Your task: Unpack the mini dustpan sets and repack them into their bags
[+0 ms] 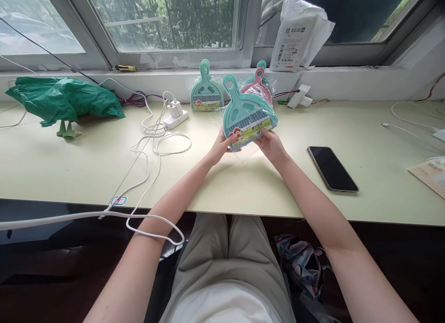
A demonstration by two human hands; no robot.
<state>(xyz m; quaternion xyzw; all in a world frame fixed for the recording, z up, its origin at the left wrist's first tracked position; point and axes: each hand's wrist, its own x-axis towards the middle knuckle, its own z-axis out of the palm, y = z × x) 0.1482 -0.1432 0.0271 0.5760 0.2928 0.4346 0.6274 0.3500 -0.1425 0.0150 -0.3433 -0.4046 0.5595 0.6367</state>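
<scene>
Both my hands hold a mint-green dustpan and brush set (248, 114) in clear plastic wrap, tilted, with its handle up to the left. My left hand (221, 146) is closed on its lower left corner, thumb over the printed label. On the lower right edge, my right hand (271, 144) grips it with the thumb in front. Behind it, a pink dustpan set (257, 84) in wrap leans at the wall, partly hidden. Another mint-green dustpan set (206, 89) stands upright against the wall to the left.
A black phone (333, 169) lies to the right. White cables (149, 142) and a power strip (176, 120) are on the left, near a green plastic bag (66, 100). A white package (295, 40) and a yellow cutter (125, 68) rest on the sill.
</scene>
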